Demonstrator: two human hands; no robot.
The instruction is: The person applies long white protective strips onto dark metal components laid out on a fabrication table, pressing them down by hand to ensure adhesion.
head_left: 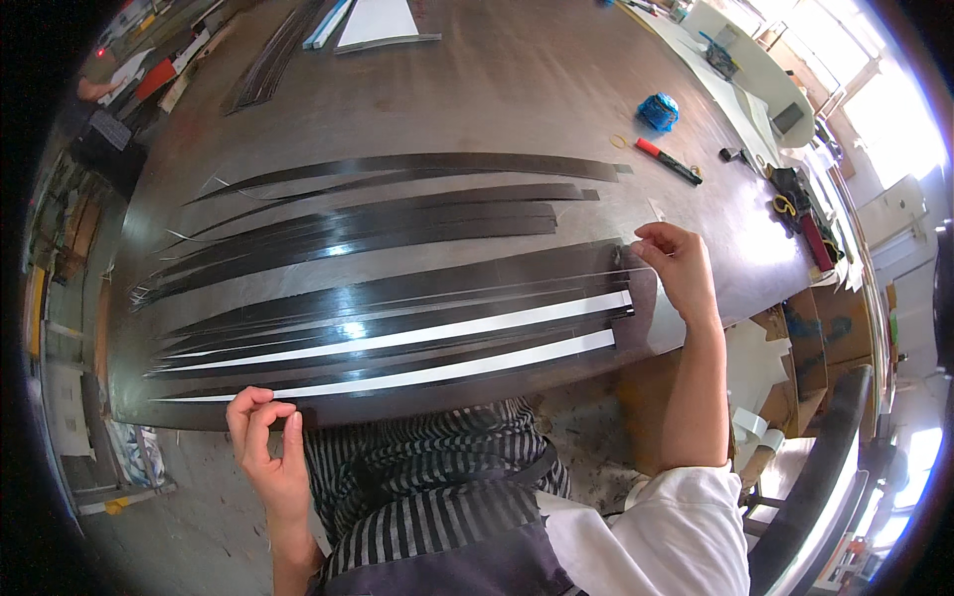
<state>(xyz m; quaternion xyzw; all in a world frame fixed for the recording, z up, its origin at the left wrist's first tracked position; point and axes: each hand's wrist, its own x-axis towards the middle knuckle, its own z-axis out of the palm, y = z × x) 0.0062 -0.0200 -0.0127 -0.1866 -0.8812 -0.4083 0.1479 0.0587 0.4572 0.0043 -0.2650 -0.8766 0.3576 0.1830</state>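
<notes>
Several long black strips [397,283] lie across the dark table, fanning in from the left, and two white strips [477,331] lie among the nearest ones. At the right end of the near group, my right hand [681,268] is closed in a pinch, thumb against forefinger. Whatever thin thing it grips there is too small to make out. My left hand [264,432] is at the table's near edge, beside the front white strip. Its fingers are curled with the thumb close to the fingertips, and anything between them is hidden.
Farther back lie a bundle of dark strips [273,65] and a white sheet [378,22]. A blue ball-shaped thing [658,112], a red-and-black marker [668,161] and scissors [785,211] lie to the right. Another person [104,139] is at the far left.
</notes>
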